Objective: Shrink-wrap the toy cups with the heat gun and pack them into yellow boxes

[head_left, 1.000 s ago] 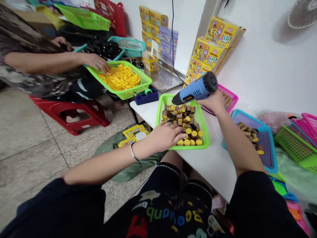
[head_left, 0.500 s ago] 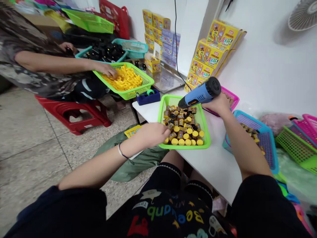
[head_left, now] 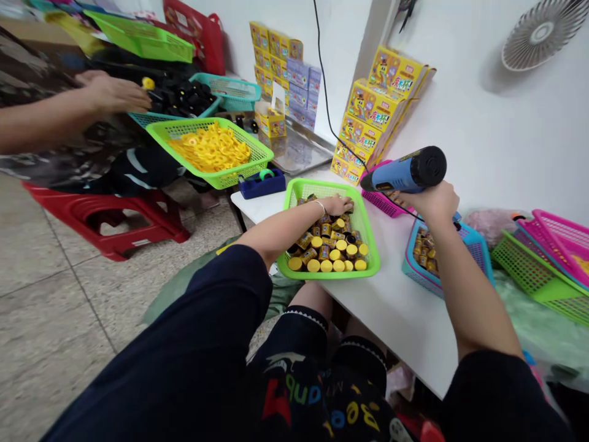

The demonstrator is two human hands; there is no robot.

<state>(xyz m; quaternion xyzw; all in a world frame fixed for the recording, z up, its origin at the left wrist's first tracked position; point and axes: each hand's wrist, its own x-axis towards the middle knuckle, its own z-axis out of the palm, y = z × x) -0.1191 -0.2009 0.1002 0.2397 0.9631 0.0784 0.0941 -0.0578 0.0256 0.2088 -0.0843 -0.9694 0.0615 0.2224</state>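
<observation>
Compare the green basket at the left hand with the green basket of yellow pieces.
Contents: the near basket holds small cylinders, many yellow-ended; the yellow-piece basket holds loose yellow pieces.
Hands: the left hand reaches into the near basket; no hand is in the yellow-piece basket.
Shared: both are bright green, open-topped, with perforated sides.

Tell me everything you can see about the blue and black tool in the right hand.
The blue and black tool has a blue, plastic-looking barrel, a dark tapering nozzle and a wide, round black rear end. The right hand holds it raised over the white table, tilted slightly, nozzle lower and pointing to the picture's left. The hand hides its handle; whether it is running can't be told.
</observation>
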